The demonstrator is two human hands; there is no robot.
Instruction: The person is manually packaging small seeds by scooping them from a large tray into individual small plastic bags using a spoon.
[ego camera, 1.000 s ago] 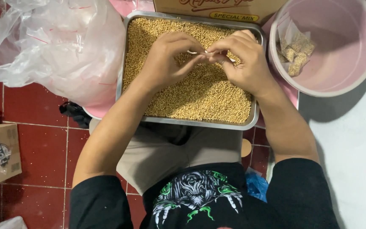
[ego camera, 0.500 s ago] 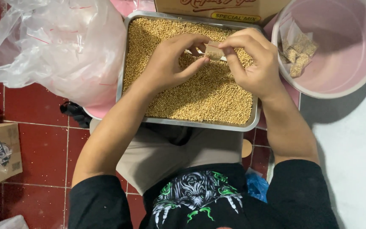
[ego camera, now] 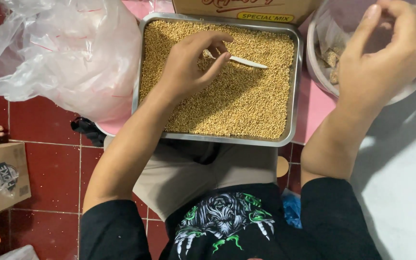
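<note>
Red floor tiles (ego camera: 49, 163) lie under me, and a metal tray (ego camera: 294, 86) of small golden grains (ego camera: 232, 106) rests over my lap. My left hand (ego camera: 188, 65) is above the grains, and its thumb and fingers pinch the handle end of a white plastic spoon (ego camera: 246, 61). The spoon lies flat on the grains and points to the right. My right hand (ego camera: 383, 53) hangs over the pink basin (ego camera: 316, 72) to the right of the tray, with the fingers loosely curled and apart, and it holds nothing that I can see. Inside the basin lie small filled packets (ego camera: 331, 60). Left of the tray sits a big clear plastic bag (ego camera: 68, 53). A cardboard box (ego camera: 246, 9) touches the far edge of the tray.
</note>
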